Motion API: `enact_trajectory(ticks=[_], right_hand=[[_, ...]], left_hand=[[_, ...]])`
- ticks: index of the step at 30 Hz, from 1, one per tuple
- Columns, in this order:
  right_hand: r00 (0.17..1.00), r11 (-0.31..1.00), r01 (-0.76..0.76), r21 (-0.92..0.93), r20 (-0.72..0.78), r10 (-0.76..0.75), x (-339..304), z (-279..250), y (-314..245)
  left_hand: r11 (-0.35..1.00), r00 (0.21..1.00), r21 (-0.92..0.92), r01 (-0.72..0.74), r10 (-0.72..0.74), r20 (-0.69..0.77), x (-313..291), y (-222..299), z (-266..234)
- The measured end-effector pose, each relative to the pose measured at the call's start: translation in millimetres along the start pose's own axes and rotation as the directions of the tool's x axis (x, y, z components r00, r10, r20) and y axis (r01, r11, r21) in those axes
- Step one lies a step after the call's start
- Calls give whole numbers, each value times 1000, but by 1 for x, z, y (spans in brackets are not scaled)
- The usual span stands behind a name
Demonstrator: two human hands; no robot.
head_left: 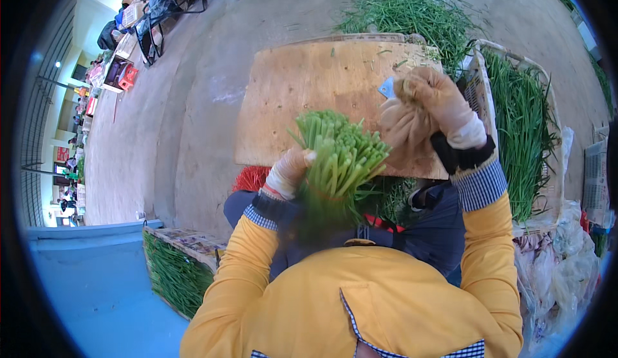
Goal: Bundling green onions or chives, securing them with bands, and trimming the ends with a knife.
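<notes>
One bunch (344, 158) of green stalks is at the near edge of the surface (302, 88), its leafy end blurred. The left hand (290, 170) grips it, fingers mostly hidden; the right hand (441, 100) is curled, its contents impossible to tell.

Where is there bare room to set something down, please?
The wooden board is nearly bare between its left edge and the blue piece, beyond the green bunch in the left hand. The floor left of it is open. Rightward is crowded: right hand, then the crate of greens; a green heap lies past the far edge.
</notes>
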State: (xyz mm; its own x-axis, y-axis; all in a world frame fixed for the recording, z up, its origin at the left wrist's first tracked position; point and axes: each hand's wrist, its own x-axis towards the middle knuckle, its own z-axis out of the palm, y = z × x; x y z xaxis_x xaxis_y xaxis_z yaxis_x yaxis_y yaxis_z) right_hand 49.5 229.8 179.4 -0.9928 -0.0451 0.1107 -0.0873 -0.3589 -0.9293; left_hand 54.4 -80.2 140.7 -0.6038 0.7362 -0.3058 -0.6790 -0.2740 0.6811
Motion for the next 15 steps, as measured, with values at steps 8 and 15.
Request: enact_trajectory(ticks=[8, 15], right_hand=[[897, 779, 217, -588, 435, 78, -18, 78, -43], [860, 593, 248, -766, 456, 229, -8, 98, -60]], left_hand=[[954, 1000, 299, -3, 6, -8, 8, 5, 23], [976, 987, 196, -96, 68, 145, 9, 7, 43]])
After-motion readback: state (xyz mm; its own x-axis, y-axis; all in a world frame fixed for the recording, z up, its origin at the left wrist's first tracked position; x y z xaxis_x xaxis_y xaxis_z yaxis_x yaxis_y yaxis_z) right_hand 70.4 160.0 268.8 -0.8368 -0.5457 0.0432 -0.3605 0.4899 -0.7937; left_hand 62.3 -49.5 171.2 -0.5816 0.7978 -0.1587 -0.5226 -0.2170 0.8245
